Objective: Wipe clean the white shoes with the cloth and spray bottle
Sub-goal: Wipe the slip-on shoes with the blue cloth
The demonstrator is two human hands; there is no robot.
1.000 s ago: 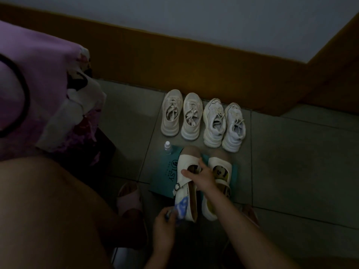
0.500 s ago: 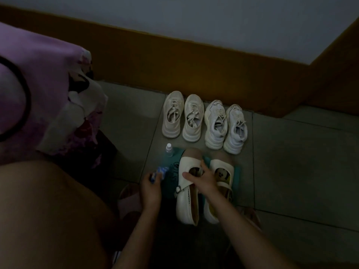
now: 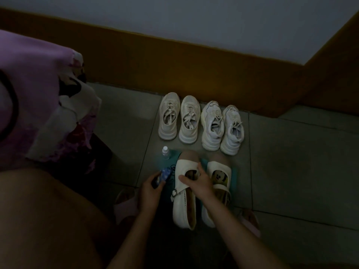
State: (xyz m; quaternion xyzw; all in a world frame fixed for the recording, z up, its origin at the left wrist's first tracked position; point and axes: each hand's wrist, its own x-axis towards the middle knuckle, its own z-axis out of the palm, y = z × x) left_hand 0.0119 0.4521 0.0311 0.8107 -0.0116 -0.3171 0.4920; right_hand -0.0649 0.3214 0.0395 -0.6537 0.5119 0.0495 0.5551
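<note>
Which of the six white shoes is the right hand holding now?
The left strap shoe of the near pair: the right hand grips its front. Its partner and the four laced shoes are not held.

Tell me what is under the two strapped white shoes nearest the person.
A teal mat lies under both strapped shoes, showing left of, between and right of them. The shoes cover the rest, so its dark print cannot be read whole.

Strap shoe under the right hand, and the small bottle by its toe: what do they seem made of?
Strap shoe: looks like smooth leather or faux leather, cream-white with a soft sheen and a scalloped edge; which of the two cannot be told. Bottle: probably clear plastic, with a see-through body and white cap.
</note>
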